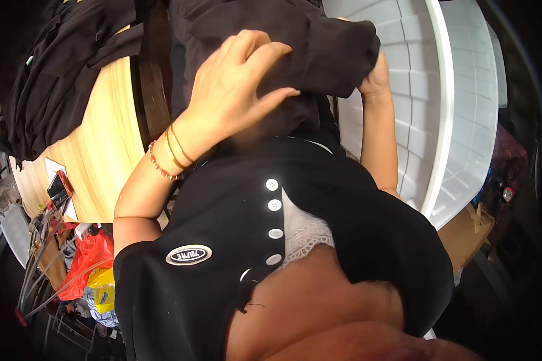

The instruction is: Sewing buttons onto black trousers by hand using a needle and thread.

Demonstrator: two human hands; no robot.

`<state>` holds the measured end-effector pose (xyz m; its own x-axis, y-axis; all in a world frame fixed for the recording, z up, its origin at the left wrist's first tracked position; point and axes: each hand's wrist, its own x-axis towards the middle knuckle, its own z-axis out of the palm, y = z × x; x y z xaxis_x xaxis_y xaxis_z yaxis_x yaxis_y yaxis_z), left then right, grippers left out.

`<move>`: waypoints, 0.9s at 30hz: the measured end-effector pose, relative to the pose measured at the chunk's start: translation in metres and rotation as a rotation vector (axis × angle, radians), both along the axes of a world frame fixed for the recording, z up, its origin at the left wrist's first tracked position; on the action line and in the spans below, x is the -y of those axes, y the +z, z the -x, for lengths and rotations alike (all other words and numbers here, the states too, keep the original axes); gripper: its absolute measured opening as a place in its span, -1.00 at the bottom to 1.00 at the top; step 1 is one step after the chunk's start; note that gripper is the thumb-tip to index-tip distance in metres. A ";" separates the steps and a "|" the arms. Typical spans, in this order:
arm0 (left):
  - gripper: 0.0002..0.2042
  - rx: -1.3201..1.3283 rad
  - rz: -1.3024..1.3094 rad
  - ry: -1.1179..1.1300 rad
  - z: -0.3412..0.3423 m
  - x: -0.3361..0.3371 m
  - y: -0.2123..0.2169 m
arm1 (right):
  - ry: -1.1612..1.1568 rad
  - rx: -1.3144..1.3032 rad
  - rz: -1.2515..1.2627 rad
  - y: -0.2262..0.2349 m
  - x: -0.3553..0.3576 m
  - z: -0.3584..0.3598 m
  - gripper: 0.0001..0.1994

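A dark brown-black garment [271, 36] lies across my lap at the top of the view. Over its left part is my left hand [241, 78], thumb stretched out and apart from the bent fingers, with no cloth visibly pinched in them. A folded, tube-like end of the garment sticks out to the right. My right hand [376, 78] holds that end from behind; the cloth hides most of its fingers. Whether the left palm rests on the fabric or hovers above it, I cannot tell.
A wooden table [111, 150] at the left bears a pile of dark garments [66, 72] and a phone [59, 188]. Large white plastic bins [442, 108] stand close on the right, beside a cardboard box [464, 240]. Red and yellow plastic bags [90, 262] are below the table's edge.
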<state>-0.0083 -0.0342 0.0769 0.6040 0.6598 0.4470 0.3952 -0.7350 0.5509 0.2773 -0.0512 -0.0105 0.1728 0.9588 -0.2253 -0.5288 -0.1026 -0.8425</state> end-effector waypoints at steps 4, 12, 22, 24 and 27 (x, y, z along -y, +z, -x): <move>-0.66 -0.115 -0.085 -0.053 0.001 -0.022 -0.020 | 0.002 -0.010 -0.081 0.020 0.006 0.002 -0.65; -0.64 0.757 1.339 -0.116 0.025 -0.070 0.042 | -0.030 0.041 -0.195 0.062 0.020 -0.008 -0.78; -0.62 0.030 0.781 -0.139 0.037 -0.110 0.025 | 0.179 0.375 0.322 0.017 0.033 -0.024 -0.85; -0.71 0.033 0.648 -0.099 0.036 -0.103 0.005 | 0.127 0.537 0.337 0.020 0.034 -0.020 -0.81; -0.83 0.334 0.690 0.054 0.033 -0.093 -0.008 | -0.119 0.931 0.063 0.030 0.022 -0.007 -0.63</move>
